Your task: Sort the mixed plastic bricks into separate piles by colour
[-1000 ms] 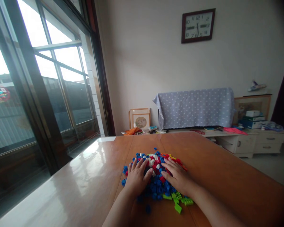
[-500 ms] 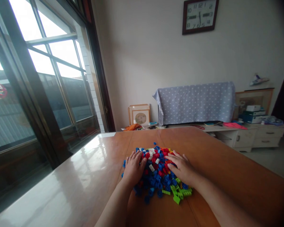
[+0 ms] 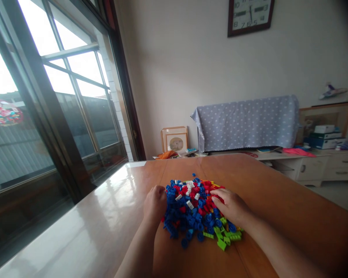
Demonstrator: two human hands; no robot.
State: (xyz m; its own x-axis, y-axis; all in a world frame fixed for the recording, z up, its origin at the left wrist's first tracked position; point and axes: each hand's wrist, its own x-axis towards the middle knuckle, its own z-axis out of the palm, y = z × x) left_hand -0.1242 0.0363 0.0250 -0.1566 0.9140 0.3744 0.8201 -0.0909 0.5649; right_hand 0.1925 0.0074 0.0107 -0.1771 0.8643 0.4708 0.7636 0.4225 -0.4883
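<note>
A heap of toy building bricks (image 3: 188,210) lies on the brown table, mostly blue and red, with some white ones. Against its left side is my left hand (image 3: 155,202), knuckles up and fingers bent; their tips are hidden, so I cannot tell whether they hold anything. My right hand (image 3: 232,205) rests at the right side of the heap, open, its fingers reaching over the red bricks (image 3: 219,191). Just below that hand lie lime green bricks (image 3: 226,236). White bricks (image 3: 190,204) show on top of the heap.
The glossy wooden table (image 3: 110,216) carries a single blue brick (image 3: 193,175) beyond the heap. Past the far edge stand a white cabinet (image 3: 310,170), a cloth-covered object (image 3: 246,125) and framed pictures (image 3: 175,139). Glass doors (image 3: 84,104) are on the left.
My left hand has slid off the top of the bricks to the heap's left side, its fingers now bent. My right hand stays near the same bricks. The view has shifted slightly.
</note>
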